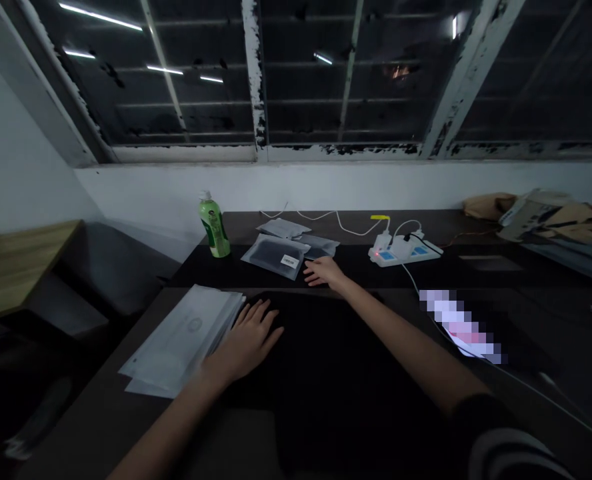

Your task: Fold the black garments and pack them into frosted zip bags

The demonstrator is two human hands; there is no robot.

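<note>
My left hand (pixel 250 337) lies with fingers spread at the right edge of a stack of frosted plastic bags (pixel 181 340) on the dark table. Farther forward, my right hand (pixel 325 272) reaches beside a frosted bag with a white label (pixel 276 255). Its fingers are stretched out and hold nothing that I can see; whether they touch the bag's edge I cannot tell. Two more bags lie behind the labelled one: a pale bag (pixel 282 229) and a darker bag (pixel 321 247). Between my arms spreads a black surface (pixel 326 373) whose edges fade in the dim light.
A green bottle (pixel 215 227) stands at the back left. To the right are a white power strip (pixel 406 252) with plugs and cables, and a lit, blurred-out screen (pixel 461 327). Brown paper packaging (pixel 566 220) sits at the far right. A wooden table (pixel 21 263) is at left.
</note>
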